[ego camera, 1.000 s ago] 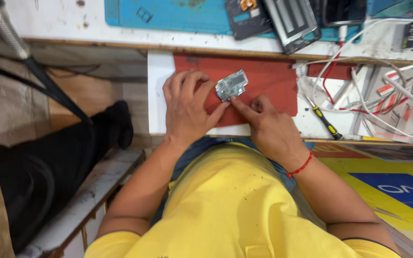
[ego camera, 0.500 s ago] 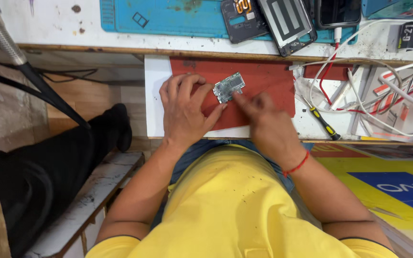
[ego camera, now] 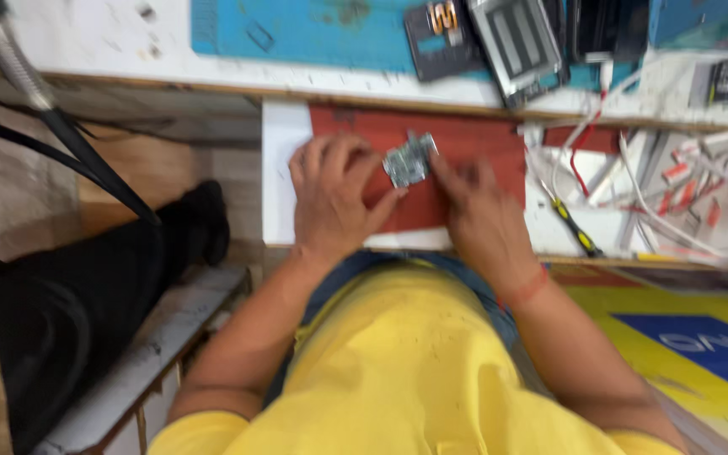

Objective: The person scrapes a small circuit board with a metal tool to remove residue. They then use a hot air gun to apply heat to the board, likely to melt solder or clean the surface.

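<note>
A small silvery circuit board lies on a red mat on a pull-out shelf below the workbench. My left hand rests flat on the mat with its thumb against the board's lower left edge. My right hand touches the board's right side with its fingertips; a red thread band circles its wrist. The view is blurred by motion, so the exact finger hold is unclear.
A blue work mat covers the white bench top, with dark device parts on it. White and red wires and a yellow-handled screwdriver lie right of the red mat. A black-trousered leg is at left.
My right hand has shifted slightly on the board's right side, and the board has turned a little. The camera moved, blurring the view. My left hand stays put.
</note>
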